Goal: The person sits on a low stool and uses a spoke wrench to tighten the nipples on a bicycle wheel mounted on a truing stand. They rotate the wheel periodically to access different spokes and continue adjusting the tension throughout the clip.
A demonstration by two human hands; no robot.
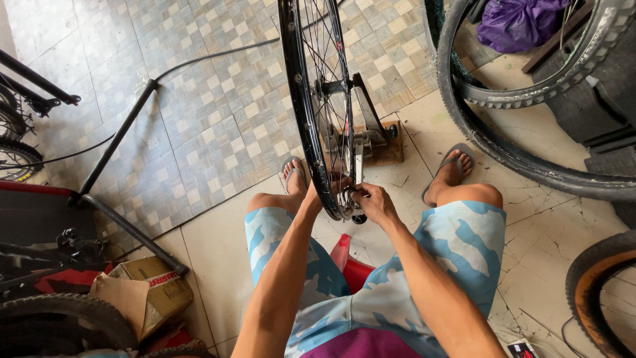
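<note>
Both bare forearms reach forward from the seated body and converge at the lower edge of the wheel rim point(317, 132), the one landmark here. The left hand point(317, 194) sits against the near, left side of that rim, wrist bent slightly, its fingers wrapped behind the rim and mostly hidden, so its grip is probably closed but cannot be read for sure. The right hand point(374, 201) lies just right of the rim's lowest part, knuckles up, fingers curled into a pinching grip close to the spokes. Knees spread to either side of the rim; both feet rest flat beyond it on the floor.
</note>
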